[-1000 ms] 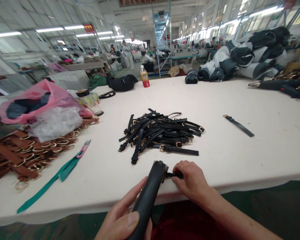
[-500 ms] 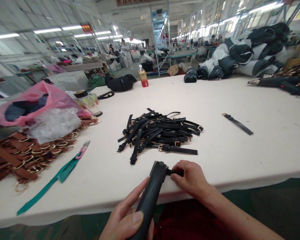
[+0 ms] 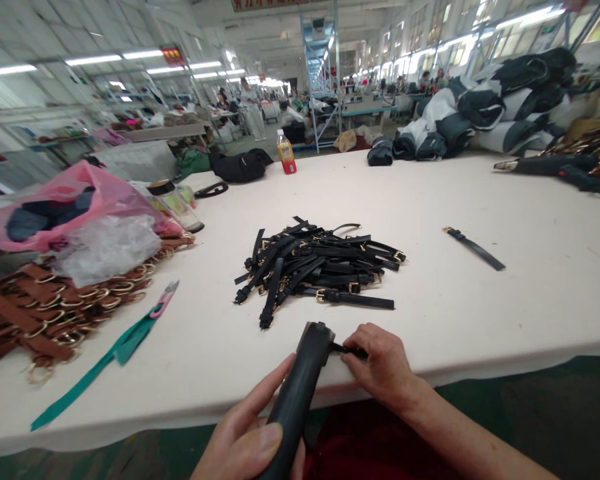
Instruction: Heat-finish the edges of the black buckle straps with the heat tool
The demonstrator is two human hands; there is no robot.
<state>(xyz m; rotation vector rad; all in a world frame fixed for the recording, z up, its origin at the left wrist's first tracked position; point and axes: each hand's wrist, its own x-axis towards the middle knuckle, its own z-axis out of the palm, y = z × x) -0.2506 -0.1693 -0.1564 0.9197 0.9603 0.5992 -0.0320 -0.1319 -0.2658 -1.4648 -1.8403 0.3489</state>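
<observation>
My left hand (image 3: 250,437) grips a long black tool (image 3: 300,390) by its lower part; the tool's head rests at the white table's (image 3: 480,313) near edge. My right hand (image 3: 380,363) pinches a thin black strap (image 3: 347,349) against the tool's head. Just beyond lies a pile of black straps with gold buckles (image 3: 320,267). A single black strap (image 3: 474,247) lies apart to the right.
Brown straps with rings (image 3: 45,313), a pink bag (image 3: 75,207) and clear plastic sit at the left. A teal ribbon (image 3: 100,363) and small snips (image 3: 164,300) lie nearby. A bottle (image 3: 286,153), dark bags (image 3: 505,107) and a glue gun (image 3: 555,167) stand at the back.
Almost nothing has moved; my hands keep their hold on the tool and the strap, with only slight shifts of the fingers and the view.
</observation>
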